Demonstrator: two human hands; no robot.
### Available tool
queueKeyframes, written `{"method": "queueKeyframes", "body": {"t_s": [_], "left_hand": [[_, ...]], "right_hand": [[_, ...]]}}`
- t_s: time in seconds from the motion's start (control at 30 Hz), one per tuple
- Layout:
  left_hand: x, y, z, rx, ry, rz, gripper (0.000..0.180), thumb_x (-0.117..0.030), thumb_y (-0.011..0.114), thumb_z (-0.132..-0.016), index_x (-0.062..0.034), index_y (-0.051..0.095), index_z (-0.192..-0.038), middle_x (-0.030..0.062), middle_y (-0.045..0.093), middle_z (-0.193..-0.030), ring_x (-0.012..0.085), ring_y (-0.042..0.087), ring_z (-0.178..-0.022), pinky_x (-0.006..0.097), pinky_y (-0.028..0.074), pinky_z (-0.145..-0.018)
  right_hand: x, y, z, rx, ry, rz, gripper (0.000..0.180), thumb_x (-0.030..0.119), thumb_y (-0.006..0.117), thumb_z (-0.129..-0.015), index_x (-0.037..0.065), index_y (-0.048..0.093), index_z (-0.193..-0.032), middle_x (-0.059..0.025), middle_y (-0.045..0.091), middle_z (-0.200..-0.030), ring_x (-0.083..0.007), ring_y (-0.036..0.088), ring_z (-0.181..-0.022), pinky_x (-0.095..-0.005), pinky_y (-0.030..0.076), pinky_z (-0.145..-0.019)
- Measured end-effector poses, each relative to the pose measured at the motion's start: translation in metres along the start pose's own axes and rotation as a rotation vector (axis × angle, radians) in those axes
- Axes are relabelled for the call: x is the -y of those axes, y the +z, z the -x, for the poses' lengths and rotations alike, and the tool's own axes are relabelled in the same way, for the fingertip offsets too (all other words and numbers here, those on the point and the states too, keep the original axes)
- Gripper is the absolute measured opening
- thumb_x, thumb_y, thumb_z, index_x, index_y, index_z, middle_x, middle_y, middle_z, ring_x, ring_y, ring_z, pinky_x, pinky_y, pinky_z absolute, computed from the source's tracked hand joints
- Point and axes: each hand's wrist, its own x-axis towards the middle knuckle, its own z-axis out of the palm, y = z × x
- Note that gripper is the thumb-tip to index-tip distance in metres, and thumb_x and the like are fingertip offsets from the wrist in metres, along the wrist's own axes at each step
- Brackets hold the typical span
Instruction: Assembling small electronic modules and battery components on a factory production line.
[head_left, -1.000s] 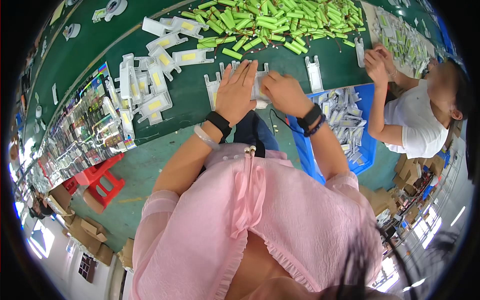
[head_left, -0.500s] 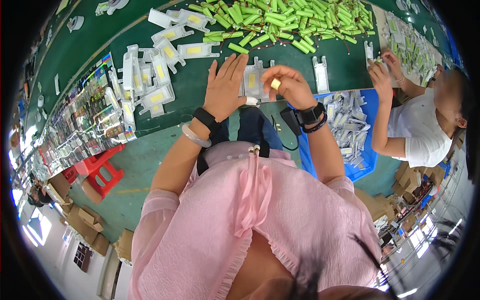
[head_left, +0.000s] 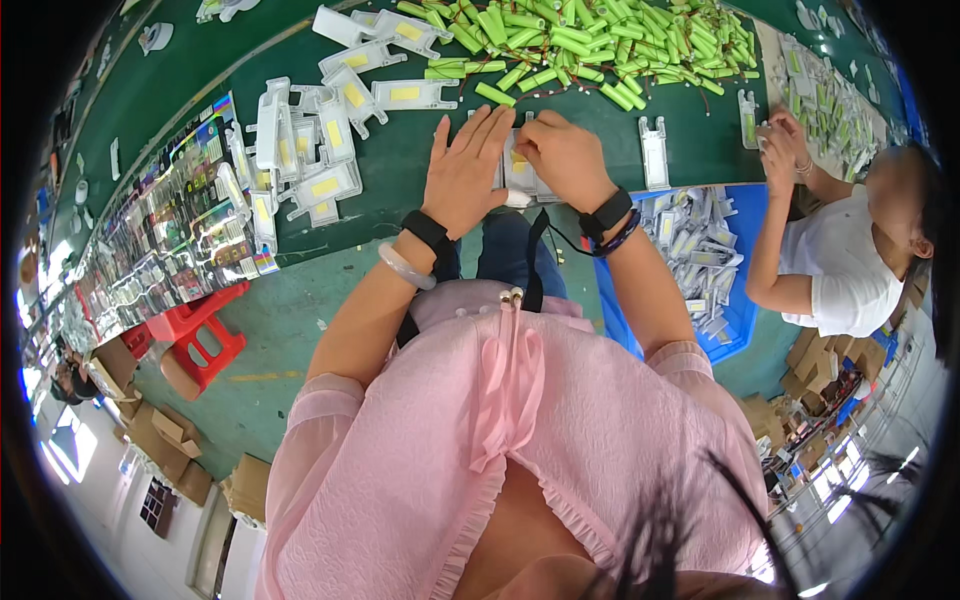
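At a green table (head_left: 400, 160) above a grey-green floor, our left hand (head_left: 465, 170) lies spread flat on the white part (head_left: 518, 172) at the table's near edge while our right hand (head_left: 565, 158) curls closed, pinching its top.

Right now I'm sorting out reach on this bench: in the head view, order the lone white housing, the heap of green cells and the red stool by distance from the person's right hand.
From the right hand:
1. Lone white housing, just to its right on the green table.
2. Heap of green cells, beyond it, farther up the table.
3. Red stool, on the floor far to the left.
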Motion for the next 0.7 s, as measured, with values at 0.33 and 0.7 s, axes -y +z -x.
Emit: {"method": "queueKeyframes", "body": {"t_s": [0.33,0.7], "left_hand": [[0.000,0.001,-0.001,0.000,-0.021,-0.045,0.105,-0.025,0.084,-0.064,-0.0116,0.030,-0.153,0.0019,0.042,-0.152,0.0187,0.036,-0.143,0.051,0.017,-0.120],[0.023,-0.018,0.006,0.011,-0.011,0.079,0.110,-0.022,0.085,-0.064,-0.0087,0.024,-0.155,0.0103,0.042,-0.150,0.0255,0.031,-0.145,0.053,0.018,-0.119]], "right_hand": [[0.002,-0.023,0.016,0.196,-0.221,0.145,0.012,0.015,0.066,-0.087,0.005,0.061,-0.091,-0.0103,0.058,-0.088,-0.0319,0.063,-0.070,-0.0407,0.051,-0.059],[0.019,0.001,-0.004,-0.003,-0.059,-0.195,0.006,0.012,0.066,-0.088,0.008,0.063,-0.091,-0.0076,0.059,-0.087,-0.0306,0.062,-0.074,-0.0391,0.049,-0.063]]}}
